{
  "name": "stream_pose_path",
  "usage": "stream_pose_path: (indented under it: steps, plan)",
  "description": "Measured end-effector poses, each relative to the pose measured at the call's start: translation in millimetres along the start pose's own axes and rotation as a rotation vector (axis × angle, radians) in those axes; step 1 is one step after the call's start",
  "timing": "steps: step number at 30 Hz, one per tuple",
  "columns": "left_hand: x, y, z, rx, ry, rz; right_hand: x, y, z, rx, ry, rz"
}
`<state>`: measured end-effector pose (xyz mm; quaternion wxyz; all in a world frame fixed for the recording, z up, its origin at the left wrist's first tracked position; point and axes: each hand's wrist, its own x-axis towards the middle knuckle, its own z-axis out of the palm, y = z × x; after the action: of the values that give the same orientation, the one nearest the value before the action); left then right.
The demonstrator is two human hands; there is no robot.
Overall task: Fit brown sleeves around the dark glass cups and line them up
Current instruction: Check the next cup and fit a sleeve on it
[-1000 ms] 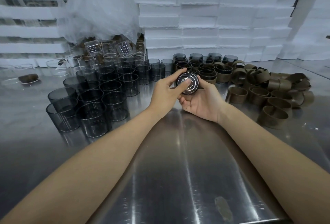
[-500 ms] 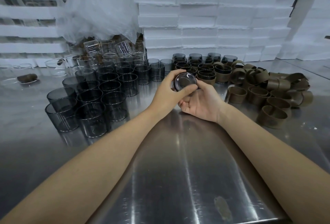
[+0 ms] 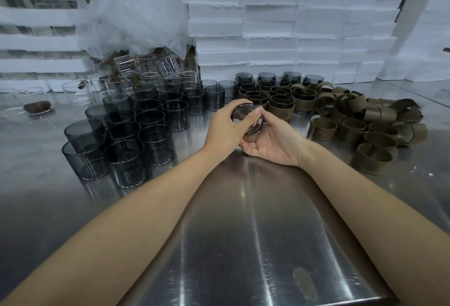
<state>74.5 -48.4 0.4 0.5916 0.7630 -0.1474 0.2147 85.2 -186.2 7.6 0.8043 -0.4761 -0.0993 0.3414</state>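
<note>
Head view shows your left hand (image 3: 226, 131) and right hand (image 3: 271, 142) both gripping one dark cup (image 3: 246, 117); seat its brown sleeve (image 3: 253, 132) squarely.

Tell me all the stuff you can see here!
Bare cups: many, dark grey, table's left.
Sleeved cups: about a dozen, dark with brown, middle back.
Sleeves: a heap, brown, table's right.
Clear cups: several, clear, back left.
Foam boxes: many, white, stacked behind.
Plastic: one sheet, whitish, back left.
Table: one, steel, underneath.
Held cup: one, dark, centre.
Left hand: one, bare, grips Held cup.
Right hand: one, bare, holds it from below.
</note>
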Motion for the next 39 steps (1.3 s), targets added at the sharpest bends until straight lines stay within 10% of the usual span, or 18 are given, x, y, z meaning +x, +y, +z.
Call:
stream_pose_path:
  steps: [39]
  plan:
    - [-0.9,0.3,-2.6,-0.031,0.092,0.016,-1.8,5.1,4.1,-0.256,0.05,-0.163]
